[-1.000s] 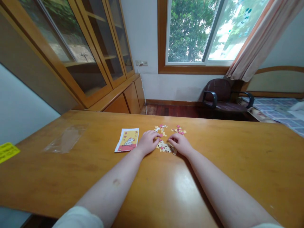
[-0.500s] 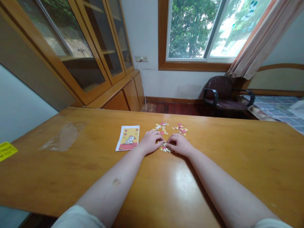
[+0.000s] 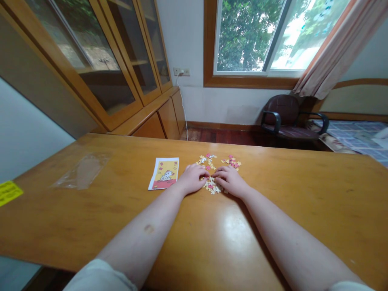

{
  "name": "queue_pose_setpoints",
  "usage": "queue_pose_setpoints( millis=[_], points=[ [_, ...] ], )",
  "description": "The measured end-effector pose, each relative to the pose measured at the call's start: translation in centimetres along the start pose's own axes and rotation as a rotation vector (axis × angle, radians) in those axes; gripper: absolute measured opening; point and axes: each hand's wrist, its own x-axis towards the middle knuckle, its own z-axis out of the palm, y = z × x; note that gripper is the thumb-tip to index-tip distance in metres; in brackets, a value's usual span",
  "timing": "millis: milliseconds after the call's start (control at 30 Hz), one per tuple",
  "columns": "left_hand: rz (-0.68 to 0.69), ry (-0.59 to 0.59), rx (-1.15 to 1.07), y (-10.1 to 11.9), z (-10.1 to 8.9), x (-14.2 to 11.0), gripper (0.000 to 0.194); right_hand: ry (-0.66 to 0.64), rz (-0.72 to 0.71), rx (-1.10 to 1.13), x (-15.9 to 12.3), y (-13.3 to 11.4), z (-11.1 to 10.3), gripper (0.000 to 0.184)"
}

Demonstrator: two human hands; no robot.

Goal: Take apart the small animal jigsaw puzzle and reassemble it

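Note:
A loose pile of small jigsaw puzzle pieces (image 3: 212, 187), cream, yellow and pink, lies on the wooden table (image 3: 194, 242) between my hands. My left hand (image 3: 194, 178) rests at the pile's left edge with loosely curved fingers slightly apart; its thumb is partly hidden. My right hand (image 3: 230, 180) touches the pile from the right, its fingers stretched out and spread over the pieces. Neither hand visibly lifts a piece. Left of my left hand lies a picture card (image 3: 164, 174) showing a white cartoon animal on yellow and pink.
Further puzzle pieces lie in two groups beyond my hands, a left one (image 3: 209, 161) and a right one (image 3: 232, 162). A clear plastic bag (image 3: 83, 171) is at the table's left, near a yellow label (image 3: 9, 193). A chair (image 3: 281, 115) stands behind the table.
My right hand's fingers have gone from bent together over the pile to stretched out. The pile between my hands shows more and looks more spread. My left hand has barely moved.

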Motion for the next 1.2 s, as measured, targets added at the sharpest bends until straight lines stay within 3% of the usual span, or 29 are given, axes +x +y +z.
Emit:
queue_pose_setpoints(
  millis=[233,367,833,967,1200],
  points=[
    [0.007,-0.028,0.009,0.07,0.03,0.0,0.022,0.04,0.062,-0.005,0.05,0.24,0.44,0.01],
    [-0.021,-0.028,-0.007,0.14,0.15,0.16,0.019,0.085,0.106,0.027,0.18,0.52,0.67,0.013],
    [-0.049,-0.001,-0.086,-0.26,0.17,0.47,0.02,0.081,0.046,0.048,0.09,0.06,0.06,0.015],
    [-0.092,0.026,-0.079,-0.15,-0.1,0.48,0.03,0.119,0.072,0.04,0.09,0.21,0.16,0.02],
    [-0.043,0.001,-0.045,-0.32,0.51,0.34,0.028,0.105,0.053,0.019,0.03,0.69,0.46,0.025]
  ],
)
